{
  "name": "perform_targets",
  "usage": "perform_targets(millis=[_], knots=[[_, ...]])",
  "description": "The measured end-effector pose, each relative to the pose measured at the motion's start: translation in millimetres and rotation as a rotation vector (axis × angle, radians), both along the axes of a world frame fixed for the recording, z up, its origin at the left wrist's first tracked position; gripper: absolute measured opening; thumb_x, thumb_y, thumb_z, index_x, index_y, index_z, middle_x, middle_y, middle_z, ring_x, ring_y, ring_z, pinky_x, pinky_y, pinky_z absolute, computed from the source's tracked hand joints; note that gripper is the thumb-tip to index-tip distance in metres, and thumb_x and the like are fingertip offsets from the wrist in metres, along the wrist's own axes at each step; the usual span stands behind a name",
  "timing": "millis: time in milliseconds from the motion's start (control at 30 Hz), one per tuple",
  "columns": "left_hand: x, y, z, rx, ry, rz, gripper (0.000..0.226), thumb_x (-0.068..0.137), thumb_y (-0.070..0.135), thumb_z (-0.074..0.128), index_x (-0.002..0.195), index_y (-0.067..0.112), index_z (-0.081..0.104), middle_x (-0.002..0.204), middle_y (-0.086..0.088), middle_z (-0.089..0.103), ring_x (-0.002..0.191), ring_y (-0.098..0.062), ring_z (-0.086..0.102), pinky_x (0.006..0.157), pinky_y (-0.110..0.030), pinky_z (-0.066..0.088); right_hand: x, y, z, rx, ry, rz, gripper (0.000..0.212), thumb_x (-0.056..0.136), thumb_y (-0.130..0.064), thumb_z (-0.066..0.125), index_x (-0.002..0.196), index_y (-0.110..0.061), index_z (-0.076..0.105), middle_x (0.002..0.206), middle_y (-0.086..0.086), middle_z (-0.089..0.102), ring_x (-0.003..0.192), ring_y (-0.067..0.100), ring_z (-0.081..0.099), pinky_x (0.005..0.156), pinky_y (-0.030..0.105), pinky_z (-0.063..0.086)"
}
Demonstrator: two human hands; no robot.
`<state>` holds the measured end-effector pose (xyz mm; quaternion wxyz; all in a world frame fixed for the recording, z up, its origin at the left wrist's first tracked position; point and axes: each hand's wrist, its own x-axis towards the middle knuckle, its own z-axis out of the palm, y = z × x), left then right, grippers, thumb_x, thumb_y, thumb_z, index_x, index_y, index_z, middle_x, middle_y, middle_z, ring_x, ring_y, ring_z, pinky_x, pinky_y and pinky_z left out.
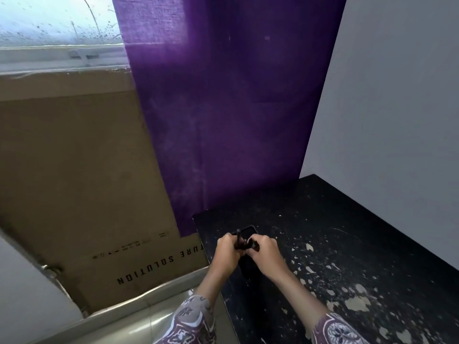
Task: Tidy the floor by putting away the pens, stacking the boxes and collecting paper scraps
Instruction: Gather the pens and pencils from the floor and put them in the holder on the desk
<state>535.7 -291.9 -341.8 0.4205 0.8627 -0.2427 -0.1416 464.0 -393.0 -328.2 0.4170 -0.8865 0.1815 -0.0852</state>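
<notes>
Item: bundle of slim dark pens [244,243], rigid plastic by the look of them, held over the near-left corner of the worn black table [347,232] with flaking paint.

Handling: light and stiff; the smooth barrels are likely to slide against one another, so a grip around the middle of the bundle suits better than a grip at the tips. Not fragile.

Left hand [227,252]: fingers curled closed around the bundle, one pen tip standing up above the knuckles.

Right hand [265,249]: fingers curled, pinching the other end of the same pens.

Beneath the hands: a dark rounded rectangular case or tray [248,232], possibly the pen holder; blur prevents certainty.

Surroundings: purple cloth curtain [218,108], large brown cardboard box [74,182] with printed lettering, pale grey wall [397,95].
</notes>
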Motion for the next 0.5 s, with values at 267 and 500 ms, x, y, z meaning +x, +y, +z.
perform_targets(millis=[267, 500], knots=[[-2, 10, 2, 0.079, -0.047, -0.024, 0.038, 0.075, 0.002, 0.067, 0.111, 0.008, 0.053, 0.098, -0.008, 0.043, 0.086, -0.016, 0.044, 0.067, -0.019, 0.047, -6, 8, -6, 0.006, -0.005, -0.031, 0.035, 0.084, 0.002, 0.057, 0.116, -0.012, 0.06, 0.094, 0.002, 0.061, 0.077, 0.007, 0.058, 0.065, 0.011, 0.047], [-13, 22, 12, 0.071, -0.03, -0.085, 0.038, 0.074, -0.002, 0.069, 0.11, 0.009, 0.061, 0.093, -0.007, 0.053, 0.088, -0.028, 0.063, 0.079, -0.037, 0.055, -14, 16, 0, -0.059, -0.032, -0.038, 0.048, 0.084, 0.002, 0.055, 0.129, -0.013, 0.051, 0.119, 0.006, 0.054, 0.095, 0.019, 0.059, 0.085, 0.029, 0.052]])
